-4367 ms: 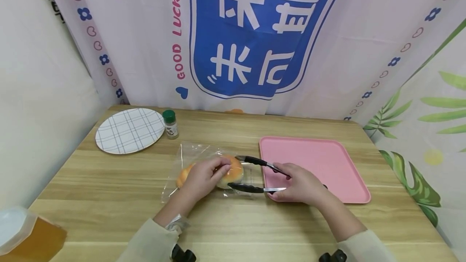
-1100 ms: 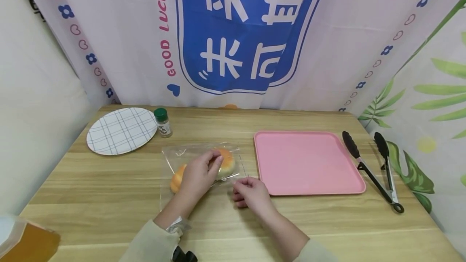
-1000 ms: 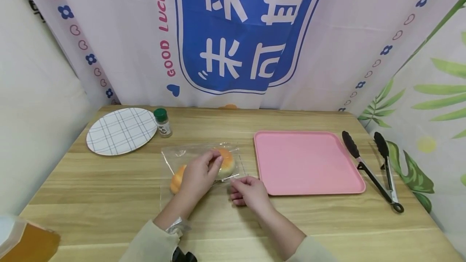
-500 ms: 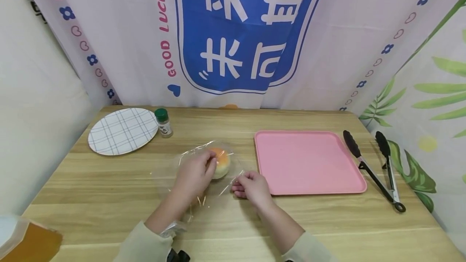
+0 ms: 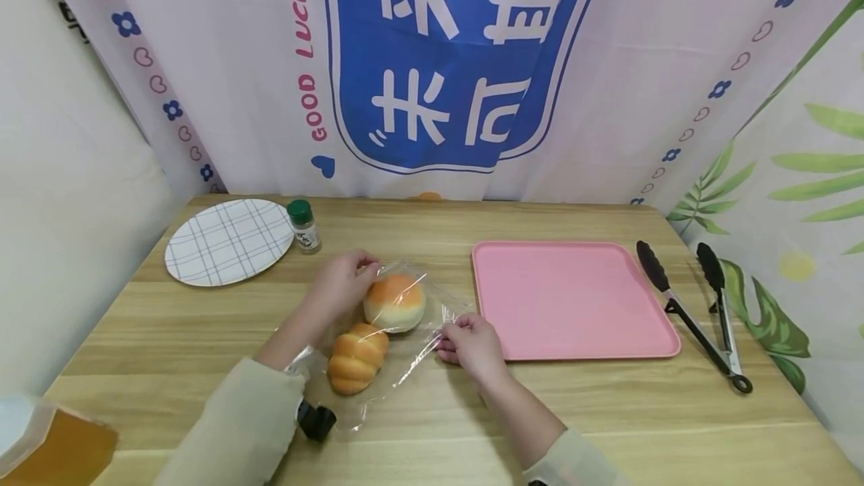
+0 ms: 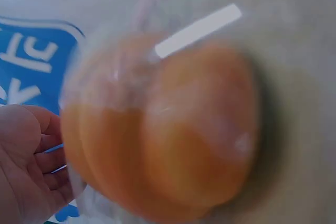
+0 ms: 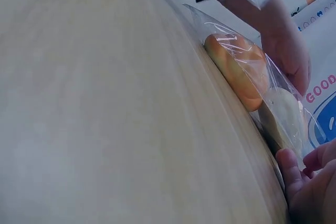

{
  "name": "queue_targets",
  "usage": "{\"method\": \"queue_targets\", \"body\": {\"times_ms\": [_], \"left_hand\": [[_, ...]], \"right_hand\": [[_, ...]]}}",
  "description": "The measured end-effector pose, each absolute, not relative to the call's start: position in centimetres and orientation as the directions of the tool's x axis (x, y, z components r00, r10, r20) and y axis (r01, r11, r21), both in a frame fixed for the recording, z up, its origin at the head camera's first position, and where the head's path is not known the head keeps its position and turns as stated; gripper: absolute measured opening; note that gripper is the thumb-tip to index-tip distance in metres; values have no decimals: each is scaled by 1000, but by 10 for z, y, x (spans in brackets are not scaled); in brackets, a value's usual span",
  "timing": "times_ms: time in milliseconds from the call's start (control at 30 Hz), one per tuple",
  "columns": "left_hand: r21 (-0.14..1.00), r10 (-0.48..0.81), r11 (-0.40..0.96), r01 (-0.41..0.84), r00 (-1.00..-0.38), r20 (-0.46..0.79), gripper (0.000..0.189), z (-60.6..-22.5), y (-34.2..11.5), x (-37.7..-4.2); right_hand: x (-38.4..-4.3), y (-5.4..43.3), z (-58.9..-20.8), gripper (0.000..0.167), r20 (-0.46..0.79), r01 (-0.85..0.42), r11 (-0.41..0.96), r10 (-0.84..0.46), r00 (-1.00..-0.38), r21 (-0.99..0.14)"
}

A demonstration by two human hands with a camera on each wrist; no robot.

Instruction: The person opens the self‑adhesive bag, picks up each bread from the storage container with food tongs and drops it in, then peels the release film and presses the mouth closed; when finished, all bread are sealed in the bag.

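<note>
A clear plastic bag (image 5: 412, 362) lies on the table with two breads in it: a round bun (image 5: 395, 303), golden on top, and a ridged bread roll (image 5: 358, 358) nearer the person. My left hand (image 5: 335, 287) pinches the bag's far left edge beside the bun. At the opposite side, my right hand (image 5: 475, 345) pinches the bag's right edge, close to the pink tray. In the right wrist view the thumb and fingers (image 7: 290, 167) meet at the bag's end. The left wrist view shows the roll (image 6: 205, 124) large and blurred through the film.
The pink tray (image 5: 574, 298) sits to the right, with black-and-steel tongs (image 5: 702, 328) lying beyond it. A checked plate (image 5: 229, 242) and a green-capped seasoning jar (image 5: 305, 228) stand at the back left. A container of amber liquid (image 5: 61, 445) is at the near left.
The tongs went from my right hand to the table right of the tray. My right hand took the bag's edge. My left hand shifted off the breads to the far left edge; the bag turned.
</note>
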State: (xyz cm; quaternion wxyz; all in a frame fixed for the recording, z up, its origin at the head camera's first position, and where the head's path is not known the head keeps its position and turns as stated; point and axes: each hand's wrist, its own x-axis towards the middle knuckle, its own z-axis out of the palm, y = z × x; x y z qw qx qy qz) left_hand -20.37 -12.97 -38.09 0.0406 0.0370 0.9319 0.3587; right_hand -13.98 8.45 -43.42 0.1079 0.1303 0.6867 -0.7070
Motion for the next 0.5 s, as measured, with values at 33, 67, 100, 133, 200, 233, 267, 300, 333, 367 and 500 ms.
{"method": "queue_targets", "body": {"times_ms": [33,67,100,133,200,233,267,300,333,367,500], "left_hand": [[659,99,751,27,-992,-72,32,-382,-130,-210],[651,99,759,12,-990,-97,32,-383,-130,-216],[639,103,769,5,-988,-115,32,-384,-130,-222],[631,102,776,-8,-985,-138,33,-387,-130,-227],[625,112,780,-21,-979,-173,34,-391,-130,-237],[628,115,777,-30,-975,-190,34,-394,-130,-241],[634,116,772,-40,-972,-202,34,-396,-129,-244],[640,120,767,-41,-971,-205,34,-398,-129,-247],[650,121,758,-51,-969,-217,34,-399,-128,-248],[659,120,749,-64,-966,-230,34,-400,-127,-249],[666,120,743,-63,-967,-225,30,-400,-122,-250]], "right_hand": [[-140,85,-435,6,-333,332,-32,26,-943,-943],[-140,85,-436,6,-333,332,-31,26,-943,-943],[-141,85,-436,6,-332,331,-27,26,-943,-943],[-141,84,-437,7,-332,331,-25,25,-943,-943],[-141,84,-438,8,-328,328,-14,23,-944,-945],[-141,84,-439,9,-325,325,-11,22,-945,-946],[-141,83,-439,9,-323,323,-8,23,-946,-946],[-141,83,-439,10,-322,322,-5,23,-946,-947],[-141,83,-439,11,-321,321,-4,23,-947,-947],[-140,83,-439,12,-319,319,-5,25,-947,-948],[-139,83,-438,18,-310,309,-15,29,-950,-951]]}}
